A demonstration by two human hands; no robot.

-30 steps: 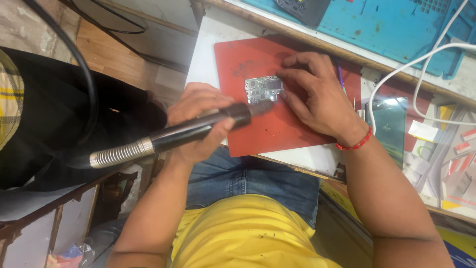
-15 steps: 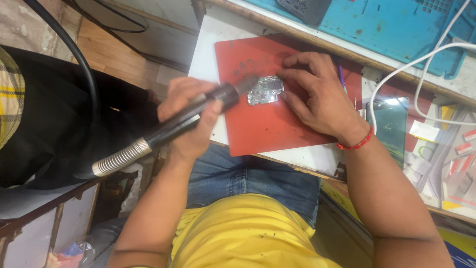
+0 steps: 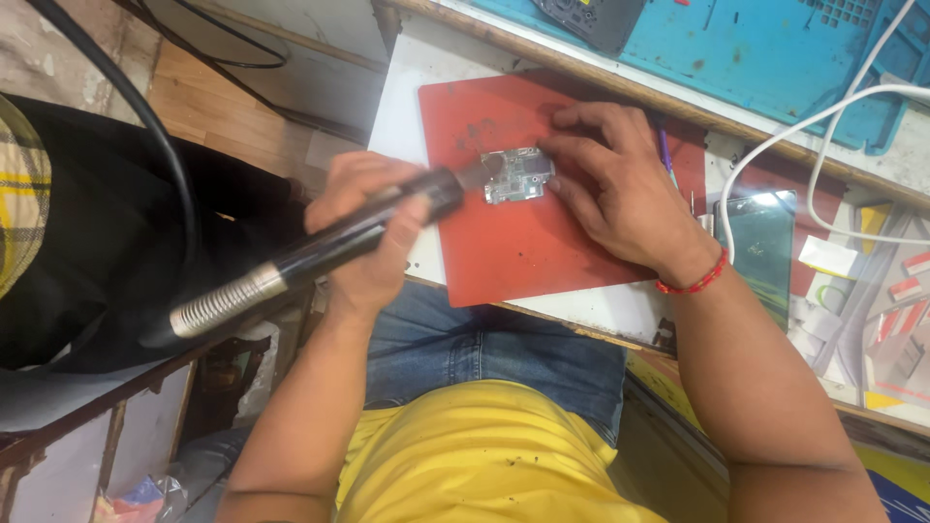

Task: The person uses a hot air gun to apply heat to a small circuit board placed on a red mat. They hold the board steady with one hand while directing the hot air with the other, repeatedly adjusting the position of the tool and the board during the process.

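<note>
The circuit board (image 3: 517, 175) lay on the red mat (image 3: 542, 242), pinned at its right edge by the right hand (image 3: 620, 189). The left hand (image 3: 373, 228) gripped a hot-air tool (image 3: 320, 252), its nozzle meeting the board's left end.

Screens and small packs, all on my right side of the bench.

I see a phone (image 3: 765, 247) lying flat just right of the red mat (image 3: 542, 242), beside my right wrist: a dark green glassy rectangle, its screen unlit and catching a bright glare at the top edge. Further right sits a clear tray (image 3: 877, 310) of small packs, white, red-and-white and yellow, with a white slip (image 3: 826, 257) lying at its left edge; their print is too small to tell. At the top, on the blue mat (image 3: 756, 48), a dark device (image 3: 591, 17) lies partly cut off by the frame edge.
</note>
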